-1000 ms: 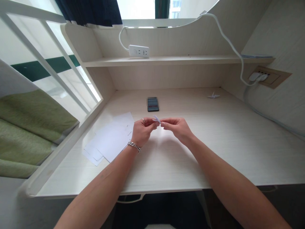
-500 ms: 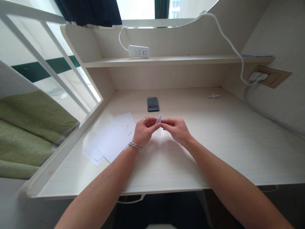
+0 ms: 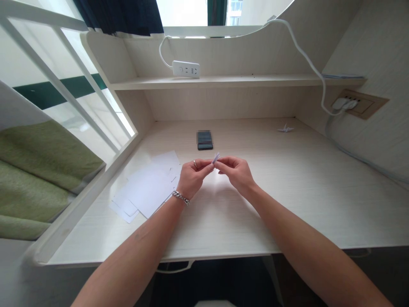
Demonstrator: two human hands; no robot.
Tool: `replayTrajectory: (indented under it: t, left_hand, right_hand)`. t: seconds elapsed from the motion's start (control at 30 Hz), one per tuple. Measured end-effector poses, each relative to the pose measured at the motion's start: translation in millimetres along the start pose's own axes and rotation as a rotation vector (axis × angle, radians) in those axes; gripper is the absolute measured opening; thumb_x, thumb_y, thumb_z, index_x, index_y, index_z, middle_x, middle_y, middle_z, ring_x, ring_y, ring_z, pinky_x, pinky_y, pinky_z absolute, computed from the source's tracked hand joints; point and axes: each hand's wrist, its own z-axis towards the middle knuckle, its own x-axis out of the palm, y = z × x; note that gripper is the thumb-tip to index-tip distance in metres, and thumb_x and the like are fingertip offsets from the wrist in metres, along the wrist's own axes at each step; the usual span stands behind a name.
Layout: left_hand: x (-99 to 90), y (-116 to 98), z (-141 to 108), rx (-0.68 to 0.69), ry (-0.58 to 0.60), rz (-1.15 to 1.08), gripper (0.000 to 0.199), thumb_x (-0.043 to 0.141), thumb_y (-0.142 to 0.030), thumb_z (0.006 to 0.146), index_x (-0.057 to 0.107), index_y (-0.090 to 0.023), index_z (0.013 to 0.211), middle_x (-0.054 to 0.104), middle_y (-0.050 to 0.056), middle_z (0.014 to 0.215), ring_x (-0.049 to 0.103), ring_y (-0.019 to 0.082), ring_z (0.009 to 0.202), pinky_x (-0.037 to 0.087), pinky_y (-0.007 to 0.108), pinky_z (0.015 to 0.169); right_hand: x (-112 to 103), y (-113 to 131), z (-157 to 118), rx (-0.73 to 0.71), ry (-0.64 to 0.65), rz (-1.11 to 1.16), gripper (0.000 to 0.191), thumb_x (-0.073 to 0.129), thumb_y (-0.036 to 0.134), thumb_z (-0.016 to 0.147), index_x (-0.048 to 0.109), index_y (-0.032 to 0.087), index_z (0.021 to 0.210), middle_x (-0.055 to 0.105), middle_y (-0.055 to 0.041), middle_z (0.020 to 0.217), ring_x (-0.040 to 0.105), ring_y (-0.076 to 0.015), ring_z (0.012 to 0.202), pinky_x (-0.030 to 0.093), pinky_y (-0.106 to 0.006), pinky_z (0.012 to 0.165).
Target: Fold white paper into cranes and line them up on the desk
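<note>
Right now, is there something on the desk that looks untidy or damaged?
Only slightly: the white paper sheets on the left lie askew, their edges not lined up, with small dark marks or bits near the right edge.

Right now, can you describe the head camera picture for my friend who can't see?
A person's left hand and right hand hold a small folded white paper together above a pale desk. A dark phone-like device lies beyond them, white sheets lie to the left, and another folded paper shape sits toward the back right.
</note>
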Motion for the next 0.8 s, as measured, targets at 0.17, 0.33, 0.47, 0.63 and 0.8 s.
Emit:
replayTrajectory:
  t: [0.17,0.33,0.47,0.63,0.8]
  left_hand:
    - [0.0,0.5,-0.2,-0.007,-0.008,-0.018,0.029,0.081,-0.036,0.068,0.076,-0.014,0.086,0.076,0.011,0.094,0.071,0.023,0.09,0.056,0.039,0.087]
    - [1.1,-0.7,-0.7,0.014,-0.019,-0.006,0.028,0.082,-0.034,0.067,0.076,-0.014,0.086,0.076,0.012,0.095,0.071,0.024,0.091,0.056,0.039,0.087]
    - [1.5,-1.0,-0.8,0.019,-0.03,0.01,0.029,0.083,-0.036,0.066,0.076,-0.014,0.085,0.076,0.012,0.094,0.071,0.025,0.09,0.056,0.04,0.087]
    - [0.9,-1.5,-0.6,0.02,-0.045,0.008,0.027,0.084,-0.034,0.065,0.076,-0.014,0.083,0.077,0.011,0.091,0.072,0.024,0.088,0.056,0.039,0.085]
    - [-0.6,-0.8,0.2,0.009,-0.036,0.003,0.027,0.083,-0.034,0.065,0.077,-0.015,0.083,0.077,0.011,0.092,0.072,0.024,0.089,0.056,0.039,0.085]
  right_hand:
    - [0.1,-1.3,-0.2,-0.046,-0.019,-0.045,0.027,0.074,0.042,0.072,0.075,0.017,0.084,0.074,-0.0074,0.084,0.067,-0.0207,0.081,0.053,-0.033,0.071]
    - [-0.5,-0.6,-1.4,-0.083,-0.028,-0.083,0.026,0.072,0.041,0.074,0.075,0.017,0.085,0.075,-0.0078,0.085,0.067,-0.0211,0.081,0.053,-0.034,0.072]
    - [-1.0,1.7,-2.4,-0.114,-0.018,-0.111,0.024,0.07,0.039,0.076,0.077,0.018,0.086,0.075,-0.0074,0.087,0.068,-0.0219,0.083,0.053,-0.035,0.073]
    - [-1.0,3.2,-2.4,-0.114,-0.02,-0.111,0.025,0.07,0.04,0.076,0.078,0.019,0.088,0.076,-0.0074,0.088,0.068,-0.0224,0.083,0.053,-0.035,0.073]
    - [0.0,4.0,-1.2,-0.036,-0.032,-0.058,0.026,0.074,0.04,0.072,0.077,0.018,0.084,0.075,-0.0076,0.083,0.067,-0.0205,0.078,0.052,-0.033,0.067]
